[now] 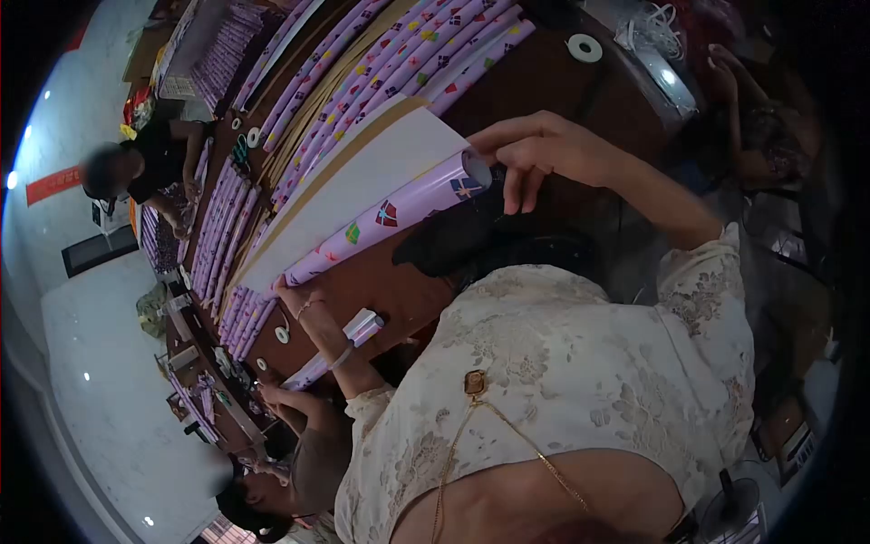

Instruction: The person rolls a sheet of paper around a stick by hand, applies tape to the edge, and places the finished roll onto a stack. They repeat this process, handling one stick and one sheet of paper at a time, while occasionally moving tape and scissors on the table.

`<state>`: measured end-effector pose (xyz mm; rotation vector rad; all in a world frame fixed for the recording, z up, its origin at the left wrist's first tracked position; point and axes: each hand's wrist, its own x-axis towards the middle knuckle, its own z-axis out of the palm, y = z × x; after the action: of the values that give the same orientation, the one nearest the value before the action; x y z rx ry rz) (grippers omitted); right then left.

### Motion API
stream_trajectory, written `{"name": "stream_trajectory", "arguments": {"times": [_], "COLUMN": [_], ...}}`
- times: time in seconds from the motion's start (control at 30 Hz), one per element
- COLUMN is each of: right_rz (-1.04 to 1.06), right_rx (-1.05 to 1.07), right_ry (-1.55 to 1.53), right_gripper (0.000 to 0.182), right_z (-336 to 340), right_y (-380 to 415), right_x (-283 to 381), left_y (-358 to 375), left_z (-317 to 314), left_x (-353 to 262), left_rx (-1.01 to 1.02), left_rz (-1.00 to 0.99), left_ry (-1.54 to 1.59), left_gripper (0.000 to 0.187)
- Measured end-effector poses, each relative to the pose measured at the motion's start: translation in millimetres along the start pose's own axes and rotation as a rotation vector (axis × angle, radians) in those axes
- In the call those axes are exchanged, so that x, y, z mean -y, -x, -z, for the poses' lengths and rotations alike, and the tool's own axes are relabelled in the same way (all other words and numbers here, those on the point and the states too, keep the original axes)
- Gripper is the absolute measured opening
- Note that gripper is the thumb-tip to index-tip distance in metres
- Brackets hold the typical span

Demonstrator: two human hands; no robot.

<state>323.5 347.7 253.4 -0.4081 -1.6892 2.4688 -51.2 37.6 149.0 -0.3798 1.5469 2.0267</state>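
A partly rolled sheet of purple wrapping paper (362,227) with a gift-box pattern slants across the table in front of me. Its white inner side (381,154) lies unrolled along the far edge of the roll. At the roll's lower end, my left hand (297,299) has its fingers closed on the paper, partly hidden by it. By the open upper end is my right hand (548,159). One of its fingers reaches the sheet's edge; the others hang apart, slightly bent, beside the roll's mouth.
Many purple rolls (408,54) lie side by side on the brown table (408,304), with rolls of white tape (584,49) and green-handled scissors (240,150). A co-worker (313,444) handles a roll at lower left. Other people sit at far left and upper right.
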Motion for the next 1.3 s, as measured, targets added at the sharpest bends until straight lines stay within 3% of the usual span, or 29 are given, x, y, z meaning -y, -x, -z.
{"name": "stream_trajectory", "arguments": {"times": [0.07,0.1,0.17,0.27,0.33,0.4,0.43,0.53,0.63,0.67,0.7,0.77,0.8,0.87,0.93,1.0,1.03,1.07,1.13,1.17,1.23,1.3], "right_rz": [-0.023,-0.050,-0.038,-0.020,-0.019,0.145,0.140,0.002,-0.403,-0.416,-0.450,-0.492,-0.506,-0.699,-0.673,-0.430,-0.274,-0.278,0.123,0.119,-0.556,-0.607], "right_rx": [0.033,0.077,0.068,0.057,0.055,0.063,0.070,0.019,0.163,0.172,0.179,0.145,0.153,-0.060,-0.038,0.139,0.069,0.074,0.226,0.226,0.225,0.236], "right_ry": [-0.056,-0.097,-0.015,0.178,0.282,0.709,0.711,0.549,0.050,0.044,-0.152,-0.513,-0.519,-0.926,-0.924,-0.120,0.172,0.178,0.805,0.803,-0.036,-0.143], "right_gripper": [0.039,0.037,0.037,0.038,0.038,0.041,0.041,0.037,0.025,0.025,0.028,0.031,0.031,0.031,0.029,0.025,0.024,0.024,0.025,0.025,0.026,0.027], "right_z": [-2.1,-2.6,-2.8,0.6,3.0,5.4,4.3,2.5,6.4,6.3,6.2,7.9,7.1,4.0,-0.2,-0.1,-2.1,3.6,15.5,13.2,3.7,1.7], "right_y": [-0.6,-0.8,-2.4,-4.5,-4.7,-3.2,-2.5,2.7,7.5,10.7,14.1,20.9,25.2,33.3,35.7,34.4,33.4,30.8,26.6,28.8,31.8,39.2], "right_x": [5.5,6.9,7.6,4.4,4.2,6.1,4.7,-7.3,-30.5,-40.9,-53.2,-83.6,-93.5,-104.6,-97.9,-77.2,-75.9,-76.0,-77.6,-75.1,-61.6,-77.4], "left_y": [23.8,25.9,26.3,-0.4,11.3,26.8,33.7,17.9,14.7,15.4,16.8,24.1,26.9,35.4,37.0,30.5,31.8,32.4,31.6,29.8,31.6,34.3], "left_z": [-3.9,-8.8,-17.9,-7.1,-17.2,-29.8,-35.2,-20.2,-8.6,-5.5,-2.9,-9.1,-10.5,-11.9,-12.9,-8.8,-13.0,-16.4,-12.5,-8.9,-8.8,-10.1], "left_x": [4.3,4.5,5.8,0.4,0.2,1.3,2.0,10.5,16.6,16.1,16.3,18.9,21.3,23.2,24.1,21.4,19.6,19.6,21.1,18.9,19.3,22.7], "left_rx": [0.313,0.316,0.064,0.134,0.132,0.128,0.103,0.061,0.018,0.070,0.121,0.059,0.047,0.082,0.037,0.059,0.024,-0.011,-0.040,-0.015,0.009,-0.014], "left_rz": [-0.169,-0.167,-0.178,-0.015,-0.014,-0.010,-0.048,-0.084,-0.121,-0.117,-0.114,-0.141,-0.170,-0.160,-0.169,-0.111,-0.103,-0.094,-0.133,-0.087,-0.038,-0.107], "left_ry": [-0.141,-0.150,-0.162,0.037,0.043,0.052,0.049,0.057,0.042,0.049,0.056,0.071,0.071,0.073,0.094,0.087,0.035,-0.015,-0.055,-0.036,-0.018,0.068], "left_gripper": [0.041,0.041,0.040,0.040,0.041,0.042,0.043,0.045,0.045,0.045,0.044,0.041,0.040,0.039,0.039,0.040,0.040,0.041,0.042,0.043,0.043,0.044]}}
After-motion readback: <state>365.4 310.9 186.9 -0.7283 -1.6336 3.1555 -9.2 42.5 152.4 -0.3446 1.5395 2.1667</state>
